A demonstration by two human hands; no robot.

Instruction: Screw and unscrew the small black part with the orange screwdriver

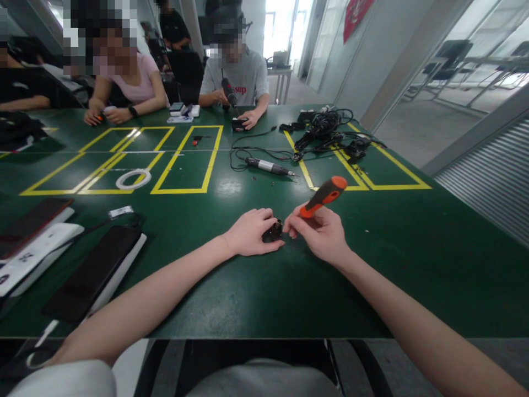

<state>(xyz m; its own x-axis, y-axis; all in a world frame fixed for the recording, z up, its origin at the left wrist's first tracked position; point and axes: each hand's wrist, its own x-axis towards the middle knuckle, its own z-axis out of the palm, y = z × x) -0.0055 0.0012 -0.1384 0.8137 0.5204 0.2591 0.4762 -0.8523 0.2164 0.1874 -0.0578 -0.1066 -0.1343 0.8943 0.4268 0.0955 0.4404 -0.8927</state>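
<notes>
My left hand [254,231] is closed around a small black part [273,232] and keeps it on the green table [231,298]. A round, metallic-looking piece shows on top of that part; its finer shape is too small to tell. In my right hand [322,234] is a screwdriver [324,196] with an orange and dark grey handle. The handle leans up and to the right above the thumb and fingers. Its shaft and tip are hidden, so I cannot tell whether they touch the black part. The right fingertips are just beside the part.
Beyond my hands lies a corded electric screwdriver [270,166]. A heap of black cables [326,129] sits at the back right. Phones on white blocks, one a black phone [97,270], lie at left, near a white tape roll [133,178]. Across the table, co-workers handle parts.
</notes>
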